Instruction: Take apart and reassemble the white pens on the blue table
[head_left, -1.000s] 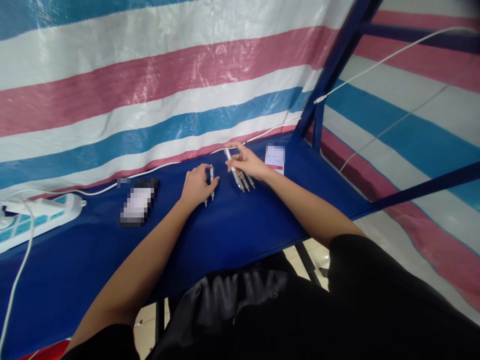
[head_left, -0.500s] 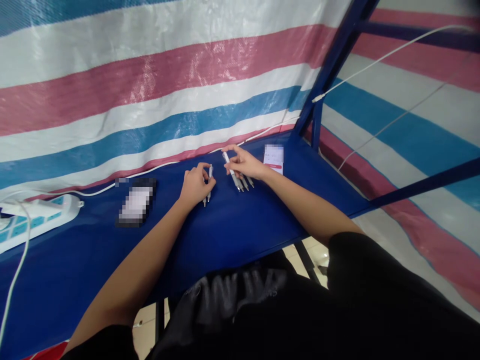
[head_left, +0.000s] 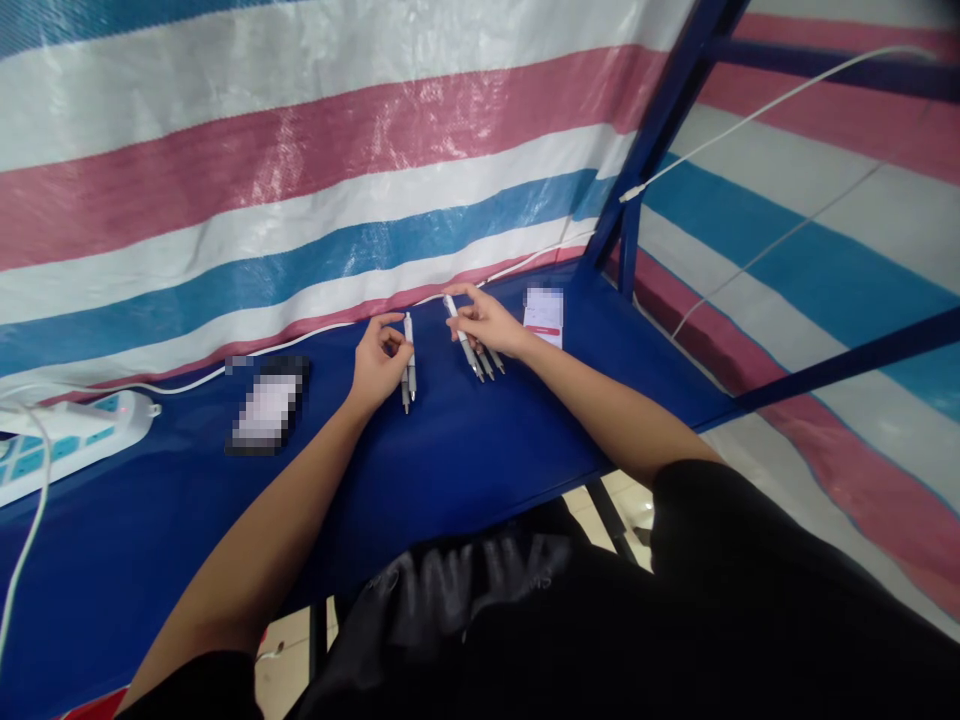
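On the blue tabletop (head_left: 450, 450), two slim white-and-grey pens (head_left: 410, 365) stand side by side at my left hand (head_left: 379, 365). Its thumb presses on them and the index finger curls toward their upper end; the other fingers fold behind. My right hand (head_left: 491, 325) grips a white pen (head_left: 463, 340) with thumb and fingers, the index finger reaching to its top end. More pens of the same look poke out under that hand, their pointed tips toward me, the rest hidden by the palm. A gap of blue tabletop separates the two groups.
A dark phone with a blurred screen (head_left: 266, 408) lies left of my left hand. Beyond it sits a white power strip (head_left: 124, 425) with cables. Another lit screen (head_left: 544, 318) is right of my right hand. A striped tarp (head_left: 300, 240) and blue frame post (head_left: 630, 190) bound the table.
My left hand has shifted slightly left and its pens have turned more upright in view, showing more of their length. My right hand and its pens are nearly unchanged.
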